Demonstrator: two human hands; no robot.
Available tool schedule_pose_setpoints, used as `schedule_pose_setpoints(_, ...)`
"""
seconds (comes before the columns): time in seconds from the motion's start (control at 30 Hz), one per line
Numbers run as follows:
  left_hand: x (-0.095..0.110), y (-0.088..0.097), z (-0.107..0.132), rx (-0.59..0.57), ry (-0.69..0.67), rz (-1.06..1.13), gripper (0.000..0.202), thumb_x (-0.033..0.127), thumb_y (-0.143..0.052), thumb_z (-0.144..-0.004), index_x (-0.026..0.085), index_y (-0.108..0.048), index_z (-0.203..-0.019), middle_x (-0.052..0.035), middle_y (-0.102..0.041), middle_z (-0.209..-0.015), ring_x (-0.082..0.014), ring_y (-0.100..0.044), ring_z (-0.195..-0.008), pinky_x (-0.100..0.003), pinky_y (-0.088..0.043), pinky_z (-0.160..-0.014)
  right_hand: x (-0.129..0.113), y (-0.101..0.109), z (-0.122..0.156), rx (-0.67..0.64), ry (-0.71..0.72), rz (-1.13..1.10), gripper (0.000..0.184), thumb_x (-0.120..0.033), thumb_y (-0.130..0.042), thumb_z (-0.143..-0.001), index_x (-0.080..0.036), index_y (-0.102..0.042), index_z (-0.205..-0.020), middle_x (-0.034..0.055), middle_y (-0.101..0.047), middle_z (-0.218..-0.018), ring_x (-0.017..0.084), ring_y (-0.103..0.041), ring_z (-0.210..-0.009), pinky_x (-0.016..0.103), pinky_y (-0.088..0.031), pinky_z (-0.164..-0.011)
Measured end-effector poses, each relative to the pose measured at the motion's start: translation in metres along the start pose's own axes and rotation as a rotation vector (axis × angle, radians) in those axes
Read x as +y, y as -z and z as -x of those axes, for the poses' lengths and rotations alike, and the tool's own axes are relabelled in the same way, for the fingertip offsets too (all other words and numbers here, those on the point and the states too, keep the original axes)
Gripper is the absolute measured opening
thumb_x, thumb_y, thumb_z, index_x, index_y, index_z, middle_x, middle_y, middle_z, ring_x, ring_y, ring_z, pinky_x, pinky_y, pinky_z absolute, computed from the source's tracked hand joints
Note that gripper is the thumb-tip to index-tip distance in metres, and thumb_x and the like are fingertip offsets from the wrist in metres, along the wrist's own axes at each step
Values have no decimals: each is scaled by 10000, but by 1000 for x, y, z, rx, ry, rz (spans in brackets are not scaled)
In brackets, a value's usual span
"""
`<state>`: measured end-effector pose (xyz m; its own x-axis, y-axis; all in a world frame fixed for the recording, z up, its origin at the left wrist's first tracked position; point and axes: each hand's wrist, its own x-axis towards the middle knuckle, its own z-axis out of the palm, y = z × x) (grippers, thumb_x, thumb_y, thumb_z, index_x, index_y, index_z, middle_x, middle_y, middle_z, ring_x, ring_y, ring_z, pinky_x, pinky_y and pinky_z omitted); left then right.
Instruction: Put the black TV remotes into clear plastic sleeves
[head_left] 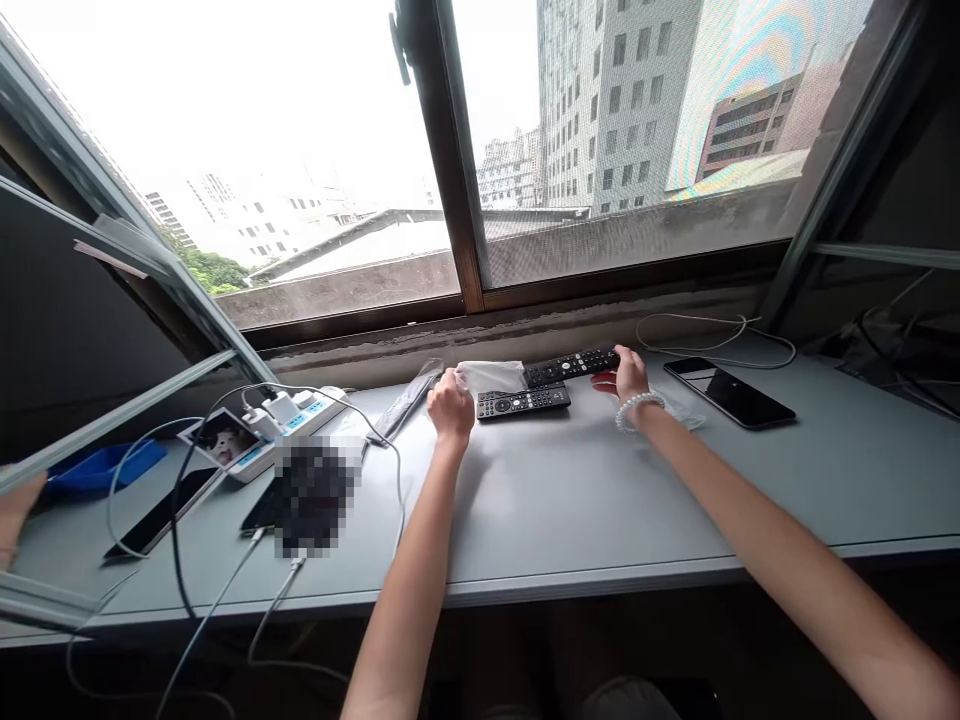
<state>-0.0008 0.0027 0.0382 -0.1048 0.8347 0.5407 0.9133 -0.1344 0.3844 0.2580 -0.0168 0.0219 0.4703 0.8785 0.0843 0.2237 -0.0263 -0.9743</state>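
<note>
My left hand [451, 405] is closed on one end of a clear plastic sleeve [493, 376], which stretches to the right. My right hand [630, 378], wearing a beaded bracelet [637, 408], grips the right end of a black remote control [574, 366]. The other end of this remote meets the sleeve's right side; how far inside it sits, I cannot tell. Just below lies a second black remote [523, 401] on the grey desk [570, 500]. Left of my left hand, a long dark item in clear plastic [405, 405] rests at a slant.
A black phone [729, 392] lies at right, near a loose white cable [720, 350]. At left are a white power strip [300, 430] with chargers, several cables, a dark phone [161, 513], a blue tray [109, 465] and a blurred-out device. A window stands behind the desk.
</note>
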Motion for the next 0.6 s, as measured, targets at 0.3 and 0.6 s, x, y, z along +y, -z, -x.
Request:
schedule_pose_setpoints(0.3,-3,2,-3,-236,265,-23,399,319,-282,-905,189,-658,-929,-108,-694,-866,-243,-633,-872,-315,-415,-714,-12,-6,16,-120,-77,-171,284,-324,-329,-873,-214,-531,-1039,22,-601,-705,130,-562,-492,241,-467,-457)
schedule_pose_setpoints(0.6,-3,2,1,-348,273,-71,462,340,-244,-914,165,-672,-901,-124,-694,-807,-240,-639,-851,-319,-421,-724,-21,-15,33,-445,-100,-53,158,-240,-347,-877,-198,-469,-968,24,-636,-600,133,-583,-457,198,-426,-383)
